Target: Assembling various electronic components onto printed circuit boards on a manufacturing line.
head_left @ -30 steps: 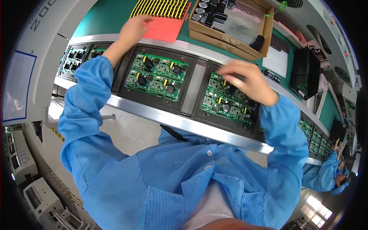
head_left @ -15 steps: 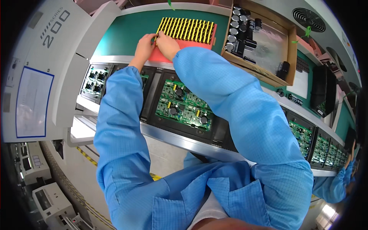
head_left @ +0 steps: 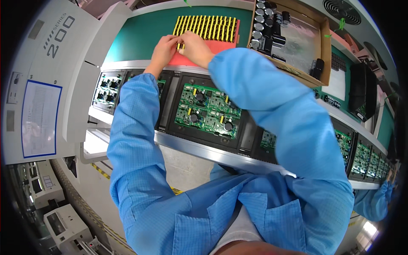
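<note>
Rows of slim yellow-and-black components [head_left: 212,29] stand close together on a red board [head_left: 221,47] on the green bench top. My hands meet at the near left corner of these rows. My right hand [head_left: 195,47] is closed, its fingertips pinched at a small yellow-and-black component [head_left: 180,46] at the edge of the red board. My left hand [head_left: 164,51] is closed beside it, fingertips almost touching the right ones; what they hold, if anything, is hidden.
Nearer me runs a conveyor line with black trays of green circuit boards [head_left: 208,111]. A cardboard box [head_left: 325,63] with black cylindrical capacitors [head_left: 267,25] stands right of the red board. A large white machine [head_left: 46,80] is at left. Another person's sleeve [head_left: 374,202] shows at far right.
My right hand has shifted right and slightly toward me, and a small yellow-and-black component now shows by its fingertips. My left hand stays close by. The whole view has shifted slightly.
</note>
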Available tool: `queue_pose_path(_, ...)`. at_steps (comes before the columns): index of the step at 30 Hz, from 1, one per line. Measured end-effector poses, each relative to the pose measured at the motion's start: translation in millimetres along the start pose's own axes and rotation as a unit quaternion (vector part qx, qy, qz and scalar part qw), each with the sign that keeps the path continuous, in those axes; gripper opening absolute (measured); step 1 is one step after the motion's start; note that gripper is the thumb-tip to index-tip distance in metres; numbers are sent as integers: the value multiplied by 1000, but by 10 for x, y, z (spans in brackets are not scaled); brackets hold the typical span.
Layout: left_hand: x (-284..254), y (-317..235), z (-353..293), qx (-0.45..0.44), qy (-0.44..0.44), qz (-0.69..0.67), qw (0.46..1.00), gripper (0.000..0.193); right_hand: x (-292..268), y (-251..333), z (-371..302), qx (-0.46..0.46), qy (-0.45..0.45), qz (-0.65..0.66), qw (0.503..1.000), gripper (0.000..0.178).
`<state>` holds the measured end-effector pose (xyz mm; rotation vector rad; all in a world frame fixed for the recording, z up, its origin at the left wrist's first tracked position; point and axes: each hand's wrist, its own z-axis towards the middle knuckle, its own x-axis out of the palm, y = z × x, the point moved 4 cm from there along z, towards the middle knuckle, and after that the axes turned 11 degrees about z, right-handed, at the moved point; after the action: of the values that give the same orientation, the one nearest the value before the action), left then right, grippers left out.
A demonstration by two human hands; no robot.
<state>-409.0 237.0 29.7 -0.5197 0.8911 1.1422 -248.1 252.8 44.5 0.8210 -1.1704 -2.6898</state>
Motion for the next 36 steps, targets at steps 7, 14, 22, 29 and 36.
queue_pose_path(7, 29, -72, 101, -67, 14, 11, 998, 34, -1874, 1067, -1375, 53, 92, 87, 991, 28)
queue_pose_path(14, 227, 253, 102, -62, 54, -8, 997, 31, -4130, 1370, -2806, 90, -173, -124, 973, 31)
queue_pose_path(22, 415, 288, 133, -62, 76, -30, 995, 30, -5252, 1238, -4734, 308, -210, -294, 880, 30)
queue_pose_path(29, 276, 397, 135, -53, 30, -21, 998, 27, -5281, 816, -5192, 344, -119, -290, 885, 31)
queue_pose_path(36, -594, 103, 615, -279, -218, -199, 914, 33, -5243, 594, -5153, 321, -84, -283, 900, 32)
